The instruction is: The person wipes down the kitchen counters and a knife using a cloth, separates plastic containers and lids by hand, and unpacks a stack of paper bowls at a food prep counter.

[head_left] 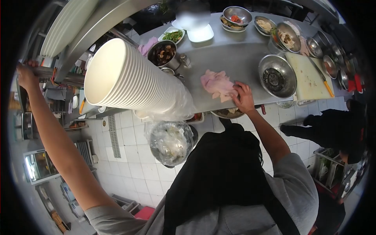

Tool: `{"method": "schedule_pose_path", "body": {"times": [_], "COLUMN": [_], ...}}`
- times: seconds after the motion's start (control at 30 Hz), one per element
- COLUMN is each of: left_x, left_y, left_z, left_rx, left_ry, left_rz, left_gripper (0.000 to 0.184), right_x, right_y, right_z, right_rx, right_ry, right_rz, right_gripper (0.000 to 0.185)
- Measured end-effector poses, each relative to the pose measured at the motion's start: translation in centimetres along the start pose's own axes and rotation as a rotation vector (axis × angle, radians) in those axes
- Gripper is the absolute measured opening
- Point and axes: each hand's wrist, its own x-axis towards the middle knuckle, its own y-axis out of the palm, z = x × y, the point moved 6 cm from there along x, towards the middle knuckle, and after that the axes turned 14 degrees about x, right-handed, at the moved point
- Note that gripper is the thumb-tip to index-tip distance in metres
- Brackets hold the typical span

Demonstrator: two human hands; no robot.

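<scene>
A crumpled pale pink cloth (216,84) lies on the steel worktop (223,53). My right hand (243,97) has its bent fingers on the cloth's near right edge, gripping it. Far off to the left, my left arm is stretched out, and my left hand (27,77) is closed on the edge of a metal shelf (46,73); its fingers are partly hidden. To the right of the cloth stands a steel bowl (288,78) with something dark at its bottom. A tall stack of white paper tubs (137,78), partly in clear plastic, rises between my arms.
Along the back are a pot of dark mushrooms (162,54), green vegetables (173,36), a white dish (200,34) and several food bowls (237,16). A knife (328,88) lies on a cutting board (309,84). A bag-lined bin (171,141) stands below; another person (333,131) is at right.
</scene>
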Motion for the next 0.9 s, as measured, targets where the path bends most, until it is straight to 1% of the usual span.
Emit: {"method": "schedule_pose_path", "body": {"times": [0.2,0.5,0.73,0.9], "left_x": [-1.0,0.3,-0.2,0.0], "left_y": [0.6,-0.1,0.0,-0.1], "left_z": [-1.1,0.3,0.0,0.1], "left_rx": [0.017,-0.008,-0.036,-0.038], "left_ry": [-0.065,-0.056,-0.07,-0.044], "left_rz": [-0.051,-0.032,-0.061,-0.049], "left_gripper": [0.038,0.037,0.036,0.035], "right_x": [0.3,0.1,0.2,0.2], "right_y": [-0.2,-0.1,-0.1,-0.1], "right_z": [0.3,-0.1,0.2,0.1], "right_rx": [-0.006,-0.011,-0.002,0.0], "right_ry": [0.007,0.013,0.016,0.012], "right_rz": [-0.016,-0.012,-0.015,-0.019], "right_gripper": [0.033,0.032,0.033,0.033]}}
